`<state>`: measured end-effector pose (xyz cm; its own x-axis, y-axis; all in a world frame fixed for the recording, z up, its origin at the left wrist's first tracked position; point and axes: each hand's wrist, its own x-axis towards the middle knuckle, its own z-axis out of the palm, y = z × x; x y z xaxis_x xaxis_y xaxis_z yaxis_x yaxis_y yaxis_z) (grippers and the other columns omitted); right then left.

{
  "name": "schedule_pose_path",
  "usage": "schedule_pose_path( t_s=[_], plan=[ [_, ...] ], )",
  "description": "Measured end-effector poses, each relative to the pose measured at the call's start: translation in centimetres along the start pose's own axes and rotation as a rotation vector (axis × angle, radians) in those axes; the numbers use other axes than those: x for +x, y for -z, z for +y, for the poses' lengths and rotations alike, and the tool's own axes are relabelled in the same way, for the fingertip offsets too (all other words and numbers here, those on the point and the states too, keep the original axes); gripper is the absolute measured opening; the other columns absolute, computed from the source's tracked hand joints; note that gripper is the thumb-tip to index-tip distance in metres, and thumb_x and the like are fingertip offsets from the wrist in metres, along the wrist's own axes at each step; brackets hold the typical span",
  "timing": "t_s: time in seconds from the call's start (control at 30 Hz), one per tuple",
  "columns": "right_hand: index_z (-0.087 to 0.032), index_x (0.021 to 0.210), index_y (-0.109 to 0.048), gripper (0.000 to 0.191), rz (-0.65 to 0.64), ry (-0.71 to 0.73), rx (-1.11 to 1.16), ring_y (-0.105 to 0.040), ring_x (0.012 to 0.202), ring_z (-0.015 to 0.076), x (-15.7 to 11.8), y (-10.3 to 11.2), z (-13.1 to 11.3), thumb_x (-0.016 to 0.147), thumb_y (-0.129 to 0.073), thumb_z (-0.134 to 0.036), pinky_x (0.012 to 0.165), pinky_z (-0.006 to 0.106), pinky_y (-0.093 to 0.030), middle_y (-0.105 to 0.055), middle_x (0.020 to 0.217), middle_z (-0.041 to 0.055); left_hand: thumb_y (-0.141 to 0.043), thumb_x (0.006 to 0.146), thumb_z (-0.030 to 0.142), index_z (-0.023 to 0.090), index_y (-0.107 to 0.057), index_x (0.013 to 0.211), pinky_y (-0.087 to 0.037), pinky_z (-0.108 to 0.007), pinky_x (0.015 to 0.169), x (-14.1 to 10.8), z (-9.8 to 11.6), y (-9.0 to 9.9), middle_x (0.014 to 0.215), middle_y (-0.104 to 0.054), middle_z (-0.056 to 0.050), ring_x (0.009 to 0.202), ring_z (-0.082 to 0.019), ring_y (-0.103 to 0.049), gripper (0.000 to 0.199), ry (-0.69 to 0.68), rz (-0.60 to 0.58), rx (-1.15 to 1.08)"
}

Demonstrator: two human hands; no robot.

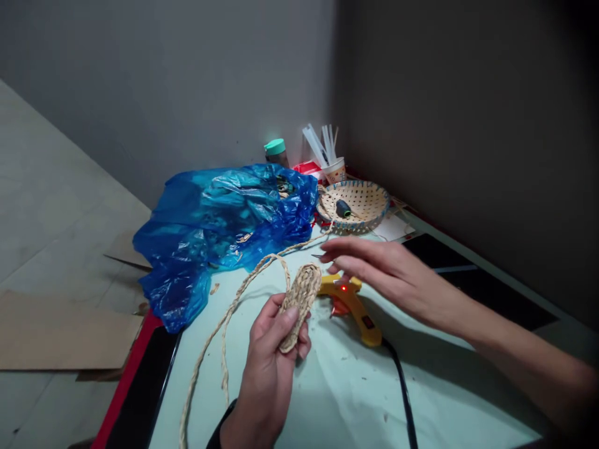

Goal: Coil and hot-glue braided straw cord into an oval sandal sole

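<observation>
My left hand [276,362] is closed around a flat, oblong coil of braided straw cord [302,305], tilted upward. From it a long loose braid [238,296] loops left and down across the table; another stretch runs back toward the basket. My right hand [384,268] reaches in from the right, fingers stretched out and somewhat apart. A thin, dark, pointed thing [316,255] shows at its fingertips; I cannot tell whether they touch it. Just below that hand lies a yellow hot glue gun [361,312] with a red light on and an orange trigger.
Behind stand a crumpled blue plastic bag [224,212], a woven basket [369,209] holding a dark thread spool [343,208], a paper cup [334,169] of glue sticks, and a green-lidded jar [275,148]. The gun's black cord [405,386] runs toward the front edge. Walls border the table.
</observation>
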<state>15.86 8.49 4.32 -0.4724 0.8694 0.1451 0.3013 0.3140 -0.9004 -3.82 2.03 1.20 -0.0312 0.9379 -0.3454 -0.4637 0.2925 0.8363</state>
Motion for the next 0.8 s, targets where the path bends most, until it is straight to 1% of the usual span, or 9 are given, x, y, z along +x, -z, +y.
schedule_pose_path(
  t_s=[0.1,0.2,0.23,0.3,0.37,0.43,0.6,0.7,0.8],
  plan=[
    [-0.020,0.098,-0.063,0.042,0.135,-0.036,-0.428,-0.060,0.074,0.0201,-0.9,0.9,0.0,0.103,-0.038,-0.053,0.071,0.032,-0.041,-0.067,0.085,0.0061,-0.078,0.078,0.026,0.016,-0.062,0.090,-0.040,-0.019,0.053,0.3,0.4,0.2,0.076,-0.061,0.001,0.058,-0.007,-0.048,0.023,-0.069,0.060,0.023],
    [-0.019,0.078,-0.060,0.047,0.056,-0.120,-0.602,-0.054,0.058,0.0218,-2.7,-0.1,1.2,0.098,-0.040,-0.057,0.058,0.033,-0.031,-0.061,0.069,0.0075,-0.080,0.076,0.027,0.018,-0.063,0.091,-0.039,-0.018,0.052,0.4,0.8,0.5,0.073,-0.057,0.003,0.058,-0.008,-0.049,0.024,-0.153,0.099,0.037],
    [-0.019,0.077,-0.059,0.048,0.051,-0.158,-0.659,-0.053,0.055,0.0231,-3.4,-0.8,1.7,0.096,-0.042,-0.060,0.056,0.033,-0.028,-0.059,0.066,0.0078,-0.081,0.076,0.028,0.018,-0.064,0.091,-0.039,-0.019,0.052,0.4,0.8,0.6,0.072,-0.057,0.004,0.058,-0.008,-0.049,0.025,-0.189,0.111,0.044],
    [-0.020,0.090,-0.060,0.045,0.006,-0.261,-0.785,-0.060,0.061,0.0296,-4.3,-2.3,2.8,0.094,-0.044,-0.062,0.058,0.034,-0.027,-0.065,0.076,0.0100,-0.081,0.076,0.031,0.019,-0.066,0.092,-0.039,-0.021,0.053,0.2,0.8,0.9,0.070,-0.058,0.004,0.057,-0.010,-0.049,0.025,-0.281,0.136,0.103],
    [-0.019,0.095,-0.058,0.041,0.014,-0.290,-0.811,-0.066,0.075,0.0360,-4.7,-3.6,3.5,0.094,-0.047,-0.059,0.060,0.034,-0.029,-0.068,0.094,0.0148,-0.079,0.079,0.034,0.020,-0.067,0.092,-0.040,-0.023,0.055,-0.2,0.8,1.0,0.067,-0.059,0.003,0.057,-0.012,-0.049,0.023,-0.401,0.170,0.243],
    [-0.018,0.099,-0.056,0.038,0.036,-0.310,-0.820,-0.067,0.082,0.0387,-4.6,-4.4,3.8,0.095,-0.046,-0.055,0.060,0.035,-0.030,-0.068,0.100,0.0169,-0.077,0.080,0.035,0.021,-0.069,0.091,-0.040,-0.025,0.057,-0.5,0.8,0.9,0.066,-0.061,0.002,0.058,-0.014,-0.051,0.019,-0.528,0.224,0.398],
    [-0.019,0.100,-0.052,0.024,0.069,-0.387,-0.793,-0.069,0.072,0.0346,-4.1,-4.8,3.6,0.094,-0.042,-0.040,0.058,0.036,-0.034,-0.069,0.087,0.0129,-0.076,0.077,0.020,0.025,-0.073,0.083,-0.043,-0.028,0.069,-1.1,1.2,0.6,0.080,-0.068,-0.001,0.071,-0.019,-0.058,0.009,-0.824,0.336,0.510],
    [-0.020,0.103,-0.054,0.025,0.074,-0.420,-0.740,-0.070,0.072,0.0316,-4.7,-4.3,4.2,0.093,-0.042,-0.040,0.059,0.037,-0.044,-0.071,0.085,0.0107,-0.076,0.077,0.015,0.027,-0.073,0.085,-0.045,-0.029,0.074,-1.0,1.8,0.9,0.083,-0.071,-0.002,0.076,-0.021,-0.061,0.015,-0.883,0.316,0.585],
    [-0.021,0.107,-0.057,0.033,0.099,-0.391,-0.631,-0.072,0.075,0.0272,-5.9,-3.6,5.5,0.094,-0.044,-0.048,0.064,0.037,-0.055,-0.073,0.092,0.0105,-0.079,0.075,0.016,0.027,-0.074,0.086,-0.046,-0.030,0.076,-0.7,2.2,1.6,0.084,-0.070,-0.002,0.077,-0.022,-0.063,0.016,-0.842,0.357,0.586]
  ],
)
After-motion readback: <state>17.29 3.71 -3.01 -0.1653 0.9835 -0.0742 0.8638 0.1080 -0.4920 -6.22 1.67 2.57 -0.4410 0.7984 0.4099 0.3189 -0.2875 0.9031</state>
